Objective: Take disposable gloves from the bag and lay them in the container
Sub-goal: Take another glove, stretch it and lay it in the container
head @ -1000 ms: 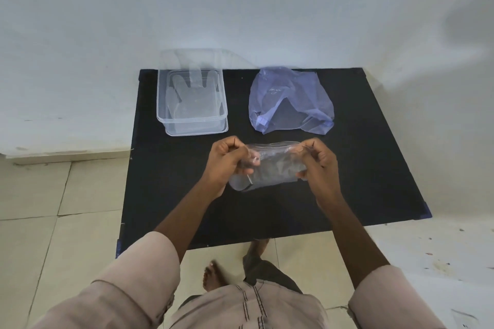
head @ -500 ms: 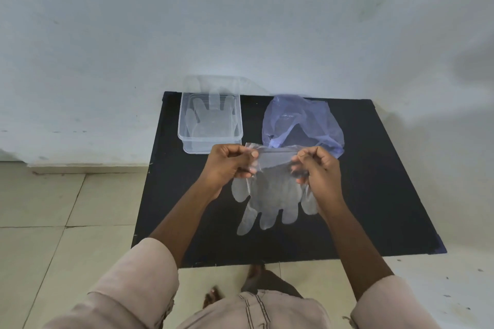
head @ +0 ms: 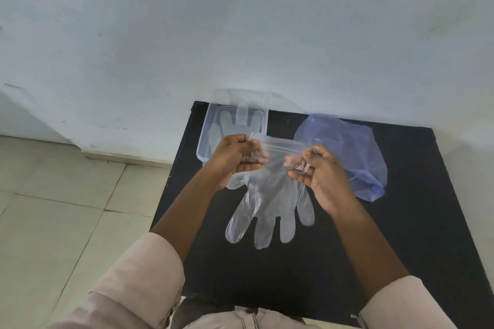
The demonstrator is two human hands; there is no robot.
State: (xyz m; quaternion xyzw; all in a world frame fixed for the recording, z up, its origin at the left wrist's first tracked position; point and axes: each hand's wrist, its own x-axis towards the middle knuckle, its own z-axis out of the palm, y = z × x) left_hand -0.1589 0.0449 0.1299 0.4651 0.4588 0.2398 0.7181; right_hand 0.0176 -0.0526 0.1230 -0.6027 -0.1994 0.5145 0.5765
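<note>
A clear disposable glove [head: 270, 205] hangs spread open above the black table [head: 417, 222], its fingers pointing toward me. My left hand [head: 236, 157] pinches the cuff's left corner and my right hand [head: 318, 171] pinches the right corner. Behind my left hand stands a clear plastic container [head: 235, 120] at the table's far left, with at least one glove lying flat inside. The pale blue plastic bag [head: 352, 152] lies crumpled at the far right, partly hidden by my right hand.
The table stands against a white wall [head: 240, 21]. Beige tiled floor [head: 66, 208] lies to the left. My knees and light trousers show at the bottom edge.
The glove was bunched between my hands a second ago; it has unfolded and hangs flat. Both hands rose and shifted slightly toward the container, and my head tilted up and right.
</note>
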